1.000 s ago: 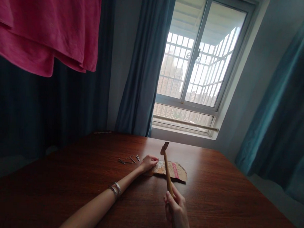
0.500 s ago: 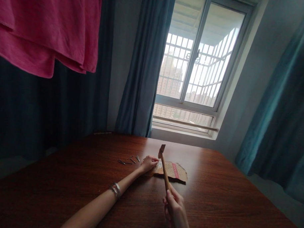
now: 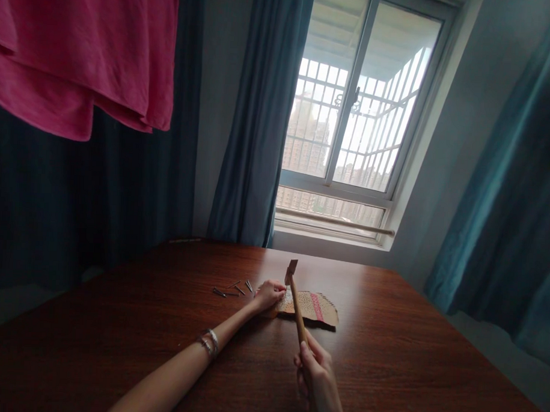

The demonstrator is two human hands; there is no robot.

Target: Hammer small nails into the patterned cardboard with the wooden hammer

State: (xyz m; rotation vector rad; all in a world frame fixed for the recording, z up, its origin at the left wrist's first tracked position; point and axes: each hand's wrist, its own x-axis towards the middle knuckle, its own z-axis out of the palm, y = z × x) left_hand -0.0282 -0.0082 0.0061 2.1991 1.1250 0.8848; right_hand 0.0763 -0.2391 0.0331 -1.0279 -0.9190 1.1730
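Hammer head (image 3: 291, 271) lower and farther left than a second ago (nearer the left hand (image 3: 269, 295)).

Two bare hands (image 3: 317, 371) are at lower centre, with one wooden-handled hammer (image 3: 298, 312) and one flat brown board with a pink band (image 3: 329, 312). Left of them lie at least five slim dark metal nails (image 3: 240, 290) (they overlap, so the exact number is unclear). There is one reddish-brown wooden table (image 3: 387, 348), one bright pink cloth (image 3: 122, 56) upper left, three long blue fabric curtains (image 3: 254, 139) and one grey-framed window (image 3: 332, 185) upper right.
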